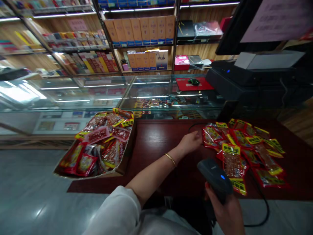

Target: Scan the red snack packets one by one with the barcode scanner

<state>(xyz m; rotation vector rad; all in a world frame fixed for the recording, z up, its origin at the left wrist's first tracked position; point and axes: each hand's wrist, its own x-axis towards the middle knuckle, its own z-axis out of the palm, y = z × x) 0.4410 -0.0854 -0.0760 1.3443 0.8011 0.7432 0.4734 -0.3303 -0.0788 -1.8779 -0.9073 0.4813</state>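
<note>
My right hand [228, 209] is wrapped round the handle of a black barcode scanner [215, 179] with a lit blue light, at the lower right. Its head points up and left over the counter's front part. My left hand [191, 142], a gold bangle on its wrist, reaches across the dark red counter to the left edge of a pile of snack packets [231, 160]. Its fingers look curled together against the nearest packet [212, 135]; whether they grip it is hidden. The packets are red and yellow, some with clear windows. An open cardboard box [123, 168] full of similar packets stands left.
Behind the counter [156, 143] runs a glass display case [156, 88], with a mouse [193, 81] on a red mat [207, 84]. A monitor [234, 32] rises at the right. The scanner's cable [266, 202] loops off the front edge. Stocked shelves line the back.
</note>
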